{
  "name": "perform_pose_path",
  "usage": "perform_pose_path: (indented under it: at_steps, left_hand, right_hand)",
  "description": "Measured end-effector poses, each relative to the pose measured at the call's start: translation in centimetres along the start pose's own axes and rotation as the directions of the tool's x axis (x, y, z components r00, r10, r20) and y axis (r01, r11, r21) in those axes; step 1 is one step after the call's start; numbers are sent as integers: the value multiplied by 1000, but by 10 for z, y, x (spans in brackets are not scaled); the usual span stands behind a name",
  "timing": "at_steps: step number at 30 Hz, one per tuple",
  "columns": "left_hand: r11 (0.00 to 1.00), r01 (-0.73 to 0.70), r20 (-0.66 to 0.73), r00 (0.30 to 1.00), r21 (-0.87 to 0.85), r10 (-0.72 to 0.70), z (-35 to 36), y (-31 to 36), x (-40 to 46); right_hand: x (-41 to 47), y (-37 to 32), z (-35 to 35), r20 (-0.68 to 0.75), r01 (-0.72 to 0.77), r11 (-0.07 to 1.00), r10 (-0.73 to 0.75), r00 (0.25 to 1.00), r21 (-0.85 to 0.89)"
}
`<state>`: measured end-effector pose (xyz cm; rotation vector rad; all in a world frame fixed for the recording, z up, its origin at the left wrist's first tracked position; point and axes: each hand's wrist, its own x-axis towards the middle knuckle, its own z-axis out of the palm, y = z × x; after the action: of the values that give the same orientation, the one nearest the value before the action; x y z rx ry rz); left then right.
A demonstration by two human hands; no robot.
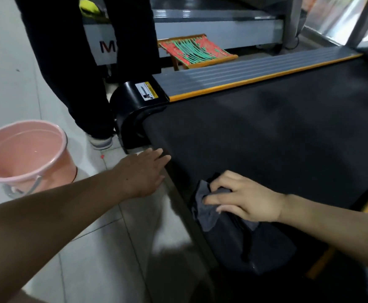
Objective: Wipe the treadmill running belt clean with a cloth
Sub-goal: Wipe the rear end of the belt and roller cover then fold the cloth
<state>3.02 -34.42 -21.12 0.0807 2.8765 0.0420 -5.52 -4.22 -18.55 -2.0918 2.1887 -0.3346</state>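
The black treadmill running belt (277, 132) fills the right half of the head view, its rear end curving down toward me. A dark grey cloth (207, 212) lies crumpled on the belt's rear edge. My right hand (242, 199) grips the cloth with curled fingers and holds it against the belt. My left hand (145, 171) is stretched out flat, fingers straight, their tips touching the belt's rear edge to the left of the cloth.
A pink bucket (25, 156) with water stands on the tiled floor at the left. Another person's dark trouser legs (87, 68) and shoe (101, 142) stand by the black rear end cap (132, 110). A grey, yellow-edged side rail (244, 73) and a small woven stool (195, 51) lie beyond.
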Motion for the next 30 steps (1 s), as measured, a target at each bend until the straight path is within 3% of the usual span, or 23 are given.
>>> perform_pose_path:
  at_steps: [3, 6, 9, 16, 20, 22, 25, 28, 30]
  left_hand:
    - [998, 51, -56, 997, -40, -53, -1, -17, 1]
    - [993, 99, -64, 993, -64, -103, -3, -29, 3]
    - [992, 122, -8, 992, -31, -122, -7, -32, 8]
    - [957, 183, -70, 976, -226, -204, -24, -62, 9]
    - [952, 162, -67, 981, -259, -185, -21, -66, 10]
    - [960, 162, -34, 984, -227, -174, -17, -67, 10]
    - [969, 162, -1, 986, -185, -165, -14, -63, 11]
    - [968, 133, -38, 989, -211, -144, -16, -65, 14]
    - [964, 133, -65, 986, -230, -152, -16, -67, 14]
  right_hand:
    - [72, 48, 4, -132, -51, 997, 42, 990, -61]
    - [149, 98, 7, -265, -236, 970, 212, 941, -60]
    - [188, 114, 3, -279, -359, 933, 344, 896, 0]
    - [92, 52, 13, -228, -206, 978, 209, 951, 38]
    - [102, 71, 17, -263, -228, 973, 225, 938, 18]
    - [144, 103, 19, -340, -326, 945, 308, 888, 6]
    - [197, 139, 13, -401, -539, 838, 522, 753, 79]
    - [198, 151, 9, -407, -595, 801, 566, 717, 65]
    - [184, 163, 5, -451, -699, 709, 658, 603, 99]
